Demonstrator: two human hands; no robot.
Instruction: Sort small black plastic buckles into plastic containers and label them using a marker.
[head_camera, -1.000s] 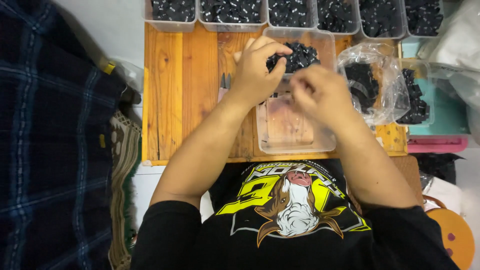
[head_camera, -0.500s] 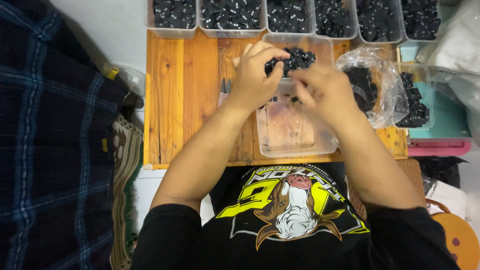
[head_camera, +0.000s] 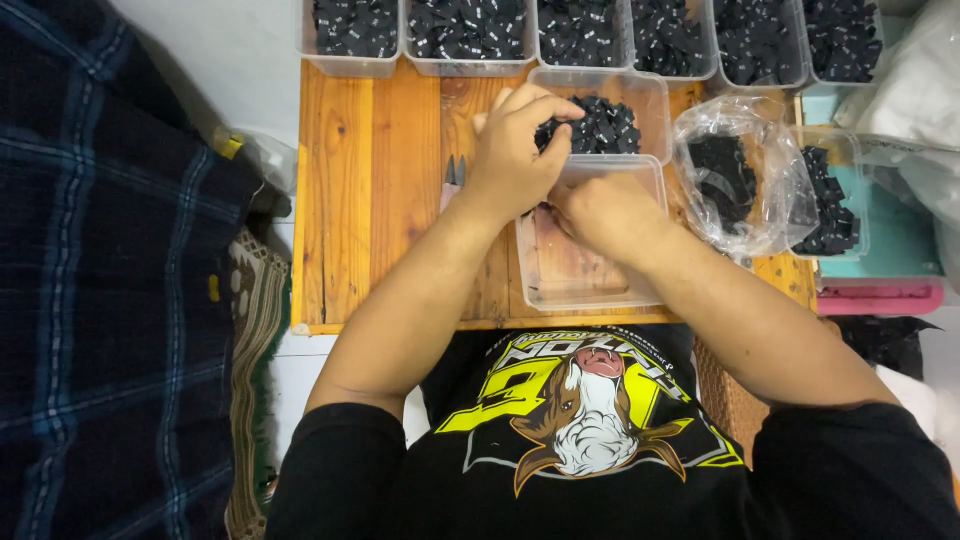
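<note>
2 hands meet over the empty clear tray (head_camera: 585, 270) at bench (head_camera: 370, 200) centre. Left hand (head_camera: 515, 150) curls narrow on small black pieces (head_camera: 598, 125) heaped in the tray at 12 o'clock; right hand (head_camera: 605, 212) is closed at the empty tray's rim, contents hidden. Best pinch 1 piece, lift clear. Pieces: flat, matte black, tiny pale marks.

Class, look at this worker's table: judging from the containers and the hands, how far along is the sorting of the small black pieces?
Done: the row of tubs along the far edge holds many black pieces. In hand: the left hand and right hand meet over the near clear container, working something too hidden to tell. Left: that container looks nearly empty, while the middle tub and the plastic bag hold more pieces.
</note>
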